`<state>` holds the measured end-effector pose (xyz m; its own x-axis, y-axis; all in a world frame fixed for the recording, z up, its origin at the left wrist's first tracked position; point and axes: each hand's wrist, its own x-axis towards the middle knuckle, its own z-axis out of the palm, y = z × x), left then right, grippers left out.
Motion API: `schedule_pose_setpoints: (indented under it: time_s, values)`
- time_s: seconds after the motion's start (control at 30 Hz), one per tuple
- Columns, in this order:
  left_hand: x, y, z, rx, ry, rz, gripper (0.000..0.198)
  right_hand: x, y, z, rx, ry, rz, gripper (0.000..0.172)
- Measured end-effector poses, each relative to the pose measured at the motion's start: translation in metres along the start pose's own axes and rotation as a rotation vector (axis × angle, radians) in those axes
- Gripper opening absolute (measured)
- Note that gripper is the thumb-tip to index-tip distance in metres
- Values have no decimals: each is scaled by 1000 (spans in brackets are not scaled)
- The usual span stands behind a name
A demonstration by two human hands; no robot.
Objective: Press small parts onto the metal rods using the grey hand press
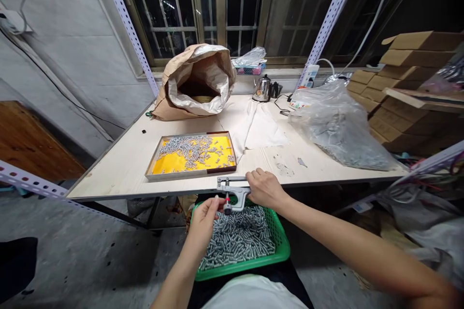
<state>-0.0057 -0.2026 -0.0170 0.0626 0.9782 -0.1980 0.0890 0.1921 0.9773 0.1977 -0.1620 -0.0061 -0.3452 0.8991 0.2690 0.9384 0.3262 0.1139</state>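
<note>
A metal clamp-like tool sits at the table's front edge, with a spring and a red part on its left side. My right hand is wrapped round the tool's right end. Close to the red part, my left hand has its thumb and fingers pinched together; whatever is between them is too small to name. Below both hands, a green basket holds many metal screw-like pieces. A shallow tray with a yellow bottom stands on the table, left of the tool, with small metal pieces scattered in it.
On the table a large open paper sack lies behind the tray. A white cloth, a steel kettle and a filled clear plastic bag are farther right. Cardboard boxes are stacked at the right.
</note>
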Motion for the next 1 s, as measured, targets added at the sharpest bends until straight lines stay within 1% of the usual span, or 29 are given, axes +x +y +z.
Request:
schedule_pose_setpoints:
  time_s: [0.07, 0.13, 0.23, 0.3, 0.4, 0.47, 0.53, 0.57, 0.6, 0.67, 0.7, 0.73, 0.77, 0.8, 0.83, 0.87, 0.9, 0.93, 1.0]
  values:
    - [1, -3, 0, 37, -22, -21, 36, -3, -4, -3, 1, 37, 21, 23]
    - [2, -6, 0, 56, -55, -37, 26, -8, -9, -5, 12, 82, 44, 24]
    - [1, -7, 1, 42, -80, -67, 18, -19, -17, -1, 65, 226, 76, 24]
    - [0, -7, 4, 25, -43, -58, 16, -28, -23, 4, 90, 315, 127, 31]
    - [-2, -9, 9, -16, 42, 38, 14, -43, -29, 15, 79, 357, 230, 38]
    - [-4, -14, 10, -40, 101, 111, 16, -54, -29, 23, 67, 387, 266, 41]
    - [-7, -20, 8, -6, 153, 158, 18, -66, -26, 31, 50, 420, 314, 39]
    - [-10, -22, 7, 48, 148, 166, 19, -71, -24, 35, 44, 425, 329, 39]
    - [-12, -25, 4, 121, 115, 163, 19, -77, -22, 38, 41, 432, 338, 40]
    - [-12, -25, -4, 280, 11, 143, 13, -88, -17, 44, 42, 444, 334, 39]
    - [-8, -22, -9, 346, -21, 143, 11, -93, -14, 46, 42, 451, 329, 38]
    - [0, -17, -17, 402, -16, 154, 14, -97, -12, 48, 41, 454, 328, 38]
    - [13, -9, -26, 466, 37, 169, 19, -100, -9, 49, 39, 458, 330, 38]
    - [30, 0, -36, 525, 122, 185, 24, -103, -7, 50, 38, 461, 335, 39]
    - [51, 11, -47, 609, 219, 187, 26, -105, -5, 51, 38, 463, 339, 40]
    - [74, 23, -59, 726, 332, 149, 27, -107, -4, 51, 39, 467, 341, 42]
    - [99, 34, -71, 773, 400, 111, 27, -108, -3, 52, 40, 473, 344, 43]
    - [124, 44, -81, 798, 449, 79, 28, -109, -2, 52, 43, 478, 347, 43]
    - [166, 57, -97, 838, 480, -8, 23, -109, -2, 52, 50, 486, 355, 43]
